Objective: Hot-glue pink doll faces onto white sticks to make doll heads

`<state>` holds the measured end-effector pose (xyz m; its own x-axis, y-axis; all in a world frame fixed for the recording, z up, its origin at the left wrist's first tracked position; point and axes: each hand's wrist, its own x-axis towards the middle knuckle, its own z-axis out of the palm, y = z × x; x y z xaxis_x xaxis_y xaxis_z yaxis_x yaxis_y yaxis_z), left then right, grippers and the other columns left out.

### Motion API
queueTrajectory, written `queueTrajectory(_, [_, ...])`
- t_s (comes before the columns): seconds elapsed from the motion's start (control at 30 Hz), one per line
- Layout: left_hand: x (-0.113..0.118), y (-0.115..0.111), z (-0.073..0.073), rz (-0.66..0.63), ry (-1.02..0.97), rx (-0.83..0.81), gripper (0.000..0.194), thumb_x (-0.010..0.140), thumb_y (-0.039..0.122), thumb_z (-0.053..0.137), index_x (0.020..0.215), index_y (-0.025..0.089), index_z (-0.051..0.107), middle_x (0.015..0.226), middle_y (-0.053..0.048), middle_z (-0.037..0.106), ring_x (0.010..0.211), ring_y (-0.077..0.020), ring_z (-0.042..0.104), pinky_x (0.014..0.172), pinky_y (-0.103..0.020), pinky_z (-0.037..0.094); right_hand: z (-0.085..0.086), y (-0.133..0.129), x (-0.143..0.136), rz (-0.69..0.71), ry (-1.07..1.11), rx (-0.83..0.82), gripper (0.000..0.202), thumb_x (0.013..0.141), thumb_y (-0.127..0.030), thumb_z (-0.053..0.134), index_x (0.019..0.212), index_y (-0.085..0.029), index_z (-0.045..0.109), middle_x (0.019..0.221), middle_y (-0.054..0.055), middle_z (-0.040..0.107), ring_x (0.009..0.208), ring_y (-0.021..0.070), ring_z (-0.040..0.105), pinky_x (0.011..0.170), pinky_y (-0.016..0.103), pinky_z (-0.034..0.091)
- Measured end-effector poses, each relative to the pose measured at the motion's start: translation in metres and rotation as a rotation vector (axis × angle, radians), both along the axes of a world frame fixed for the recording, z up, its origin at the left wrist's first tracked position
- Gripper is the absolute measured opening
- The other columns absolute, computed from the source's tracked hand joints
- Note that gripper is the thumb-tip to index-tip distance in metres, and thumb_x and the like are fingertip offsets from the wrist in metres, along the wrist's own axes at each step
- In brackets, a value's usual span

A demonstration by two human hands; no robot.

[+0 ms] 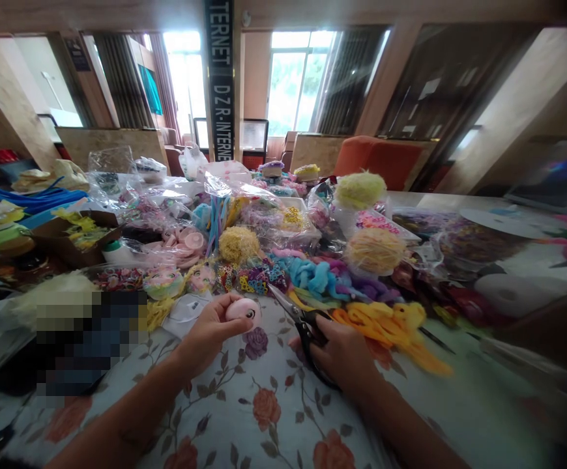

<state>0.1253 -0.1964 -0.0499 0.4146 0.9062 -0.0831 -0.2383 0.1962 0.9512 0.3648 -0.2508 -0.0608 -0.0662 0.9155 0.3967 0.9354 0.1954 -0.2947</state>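
Clearly, the work before you sits partway along, read here from left to right. Toward the left edge of the table point(225, 417), a cream fluffy ball point(63, 293) lies apart from your hands. Further in are two doll faces point(200, 279), with yellow strands point(158, 314) lying just below them; these look further advanced than the piece you hold. Next, near the middle of the table and well in from its near edge, your left hand point(214, 326) pinches a pale pink head point(241, 314) between thumb and fingers. One dark eye shows on it, so that detail is done; no hair is visible on the side you see, and the far side is hidden. To its right, your right hand point(338, 348) is wrapped around the handles of black scissors point(290, 309), tips pointing toward the far edge and apart from the head. How wide the blades stand cannot be told. Finally, toward the right edge, orange-yellow wool point(371, 329) lies in loose lengths, apparently unused; on this evidence, adding hair may well be left.
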Motion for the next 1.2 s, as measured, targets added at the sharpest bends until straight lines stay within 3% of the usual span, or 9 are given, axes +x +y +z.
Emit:
queueTrajectory(0.13, [-0.002,0.004,-0.004,-0.006,0.096,0.007,0.047,0.057,0.025,0.085,0.095,0.018,0.059,0.079,-0.002,0.068,0.070,-0.0135,0.060,0.065,-0.024,0.044,0.000,0.002,-0.002,-0.039,-0.009,-0.046,0.035,0.078,-0.048,0.058,0.059,-0.022,0.046,0.055,0.003,0.063,0.052,0.0179,0.060,0.049,0.024,0.034])
queueTrajectory(0.27, [-0.004,0.005,-0.007,0.020,0.127,0.013,0.037,0.056,0.027,0.086,0.085,0.014,0.067,0.077,-0.001,0.068,0.068,-0.0111,0.058,0.064,-0.021,0.042,-0.001,0.001,-0.006,-0.017,0.013,-0.066,0.037,0.078,-0.052,0.058,0.059,-0.021,0.047,0.056,0.003,0.063,0.053,0.0174,0.060,0.050,0.024,0.035])
queueTrajectory(0.4, [-0.003,0.005,-0.008,-0.017,-0.007,-0.024,0.032,0.065,0.030,0.082,0.091,0.014,0.071,0.084,-0.004,0.069,0.079,-0.0136,0.061,0.074,-0.022,0.045,-0.001,-0.001,-0.006,0.019,-0.002,-0.036,0.038,0.078,-0.051,0.059,0.059,-0.021,0.046,0.057,0.002,0.063,0.053,0.0163,0.059,0.050,0.024,0.034])
queueTrajectory(0.53, [-0.002,0.003,-0.004,-0.085,-0.196,-0.046,0.021,0.080,0.031,0.070,0.096,0.019,0.063,0.094,-0.004,0.067,0.089,-0.0164,0.063,0.081,-0.029,0.049,-0.001,-0.001,-0.005,0.021,-0.003,0.033,0.037,0.080,-0.051,0.056,0.059,-0.021,0.046,0.055,0.001,0.062,0.051,0.0155,0.058,0.049,0.024,0.033])
queueTrajectory(0.63, [-0.002,0.002,-0.003,-0.116,-0.168,-0.067,0.027,0.080,0.032,0.069,0.100,0.019,0.056,0.095,-0.005,0.066,0.088,-0.0199,0.065,0.077,-0.034,0.053,0.001,-0.001,-0.005,-0.011,0.002,0.064,0.040,0.080,-0.053,0.054,0.057,-0.022,0.045,0.052,0.001,0.059,0.048,0.0153,0.057,0.048,0.024,0.032])
queueTrajectory(0.77, [-0.003,0.005,-0.004,-0.039,-0.016,-0.053,0.038,0.070,0.033,0.078,0.097,0.018,0.056,0.086,-0.003,0.066,0.073,-0.0162,0.064,0.063,-0.027,0.052,0.003,-0.002,-0.006,-0.023,-0.013,0.064,0.040,0.080,-0.053,0.053,0.057,-0.021,0.045,0.052,0.001,0.060,0.048,0.0156,0.058,0.048,0.024,0.032])
queueTrajectory(0.93, [-0.004,0.008,-0.007,0.043,0.046,0.020,0.035,0.066,0.036,0.080,0.093,0.017,0.067,0.080,-0.002,0.067,0.070,-0.0102,0.056,0.062,-0.018,0.043,0.002,-0.003,-0.008,0.021,-0.056,0.096,0.036,0.079,-0.048,0.057,0.058,-0.021,0.046,0.052,0.000,0.060,0.048,0.0148,0.057,0.048,0.025,0.031])
queueTrajectory(1.2, [0.000,0.004,-0.005,0.022,-0.039,0.144,0.030,0.079,0.042,0.067,0.101,0.022,0.064,0.094,-0.004,0.063,0.086,-0.0181,0.060,0.079,-0.031,0.050,0.006,-0.004,-0.010,0.048,-0.081,0.138,0.034,0.081,-0.046,0.055,0.059,-0.022,0.046,0.051,-0.001,0.058,0.047,0.0140,0.056,0.048,0.025,0.031])
